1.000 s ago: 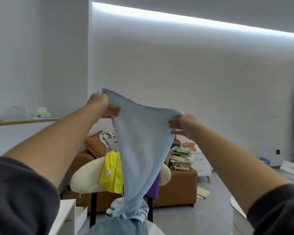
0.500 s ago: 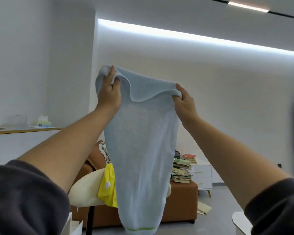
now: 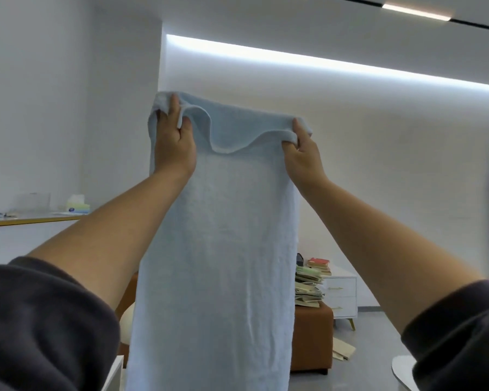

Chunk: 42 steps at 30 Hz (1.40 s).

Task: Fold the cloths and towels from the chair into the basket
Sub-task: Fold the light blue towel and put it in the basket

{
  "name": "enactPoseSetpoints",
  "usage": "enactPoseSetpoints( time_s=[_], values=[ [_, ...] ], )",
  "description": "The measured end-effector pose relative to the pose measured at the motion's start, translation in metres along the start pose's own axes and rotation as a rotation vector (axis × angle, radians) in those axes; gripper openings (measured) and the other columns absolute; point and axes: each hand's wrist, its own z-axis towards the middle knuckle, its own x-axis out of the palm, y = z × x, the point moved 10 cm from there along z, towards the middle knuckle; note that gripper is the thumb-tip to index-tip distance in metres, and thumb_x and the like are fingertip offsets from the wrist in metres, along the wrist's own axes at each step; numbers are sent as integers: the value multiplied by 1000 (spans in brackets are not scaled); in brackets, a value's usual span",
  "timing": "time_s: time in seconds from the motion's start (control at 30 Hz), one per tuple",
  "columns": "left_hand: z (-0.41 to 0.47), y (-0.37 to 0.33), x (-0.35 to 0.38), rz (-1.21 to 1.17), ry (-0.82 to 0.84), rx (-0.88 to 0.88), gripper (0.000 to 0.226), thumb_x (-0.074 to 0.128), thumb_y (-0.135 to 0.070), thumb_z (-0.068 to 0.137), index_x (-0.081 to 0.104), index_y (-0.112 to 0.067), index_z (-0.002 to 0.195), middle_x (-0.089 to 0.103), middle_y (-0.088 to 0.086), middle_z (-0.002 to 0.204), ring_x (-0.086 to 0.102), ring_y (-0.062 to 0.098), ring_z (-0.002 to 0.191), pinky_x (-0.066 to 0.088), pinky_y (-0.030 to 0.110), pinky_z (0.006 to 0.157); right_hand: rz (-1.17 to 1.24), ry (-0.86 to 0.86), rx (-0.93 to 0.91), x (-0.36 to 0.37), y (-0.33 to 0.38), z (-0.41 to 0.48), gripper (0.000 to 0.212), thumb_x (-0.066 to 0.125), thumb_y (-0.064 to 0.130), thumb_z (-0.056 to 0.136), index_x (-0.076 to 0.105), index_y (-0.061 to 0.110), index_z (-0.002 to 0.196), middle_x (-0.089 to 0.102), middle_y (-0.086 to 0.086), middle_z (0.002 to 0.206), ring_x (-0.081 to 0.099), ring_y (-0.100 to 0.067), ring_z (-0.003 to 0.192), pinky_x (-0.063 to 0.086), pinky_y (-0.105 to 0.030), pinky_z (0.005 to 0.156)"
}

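**Towel raised clear of the chair, now hanging full length**

Left hand (image 3: 174,148), at ten o'clock from the frame's centre, pinches one top corner of the pale blue towel (image 3: 218,263), fingers curled over the hem. Right hand (image 3: 301,156), at two o'clock, grips the other corner the same way. The hands are held apart, and the top edge sags in a shallow scoop between them.

A second ago the towel hung bunched and narrow, its tail down in the pile on the chair. Since then both arms have gone up, and the cloth has opened into a flat panel that drops toward six o'clock and out of view.

Only a cream sliver of the chair (image 3: 126,323) shows at seven o'clock. A stack of books (image 3: 308,289) sits on an orange sofa (image 3: 311,334) at five o'clock. The basket is not in view.

The shake-out looks done to me — the first fold, corner to corner, can follow.
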Motion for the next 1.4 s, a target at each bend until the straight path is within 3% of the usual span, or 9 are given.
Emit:
enactPoseSetpoints(
  time_s=[0.2,0.33,0.53,0.7,0.8,0.97,1.03,1.2,1.4],
  values=[
    [-23,92,23,178,75,-147,48,31,-24,102,24,-24,149,14,6,157,23,26,142,23,37,114,-92,118,111,46,-84,-22,47,35,20,100,32,21,146,46,-8,139,44,-25,123,36,-28,91],
    [-44,168,40,404,187,-391,47,30,-18,100,31,-19,147,21,14,154,25,30,139,24,36,113,-122,236,154,83,-139,-39,21,36,14,97,51,9,109,52,-7,98,48,-21,89,38,-31,69],
    [-86,218,38,395,244,-490,46,30,-18,100,35,-19,146,27,12,152,35,32,133,30,36,110,-103,291,251,103,-188,-77,17,35,10,95,51,5,93,50,-8,85,45,-20,77,34,-28,60],
    [-162,258,16,424,352,-604,43,31,-20,98,44,-22,140,46,14,140,43,35,125,33,38,105,-113,365,402,100,-218,-145,36,36,15,100,48,7,132,50,-15,132,46,-30,123,40,-40,99],
    [-223,263,1,460,419,-659,40,30,-22,101,47,-19,138,52,14,133,49,30,108,33,28,79,-93,411,466,97,-238,-197,37,36,15,99,47,11,135,52,-4,129,46,-21,122,37,-31,97],
    [-302,268,-21,348,418,-755,37,34,-20,100,54,-20,132,51,7,137,46,29,122,35,32,95,-75,407,578,83,-271,-283,36,40,14,98,51,11,132,53,4,123,47,-16,118,39,-31,98],
    [-324,264,-40,324,326,-776,36,35,-18,99,60,-15,125,57,7,128,49,28,118,38,35,97,-61,351,616,69,-281,-311,38,41,12,97,52,14,133,52,7,119,46,-10,115,37,-24,94],
    [-375,251,-87,392,204,-829,33,36,-17,98,62,-1,85,59,4,75,49,23,76,32,31,60,37,213,772,38,-295,-376,25,40,14,97,61,21,86,67,-5,86,63,-16,77,47,-29,64],
    [-442,270,-110,472,309,-909,36,40,-16,92,60,2,70,63,12,69,52,24,64,35,28,55,104,279,1023,41,-313,-455,21,41,13,96,58,7,85,65,-11,77,59,-19,64,45,-31,60]
  ],
)
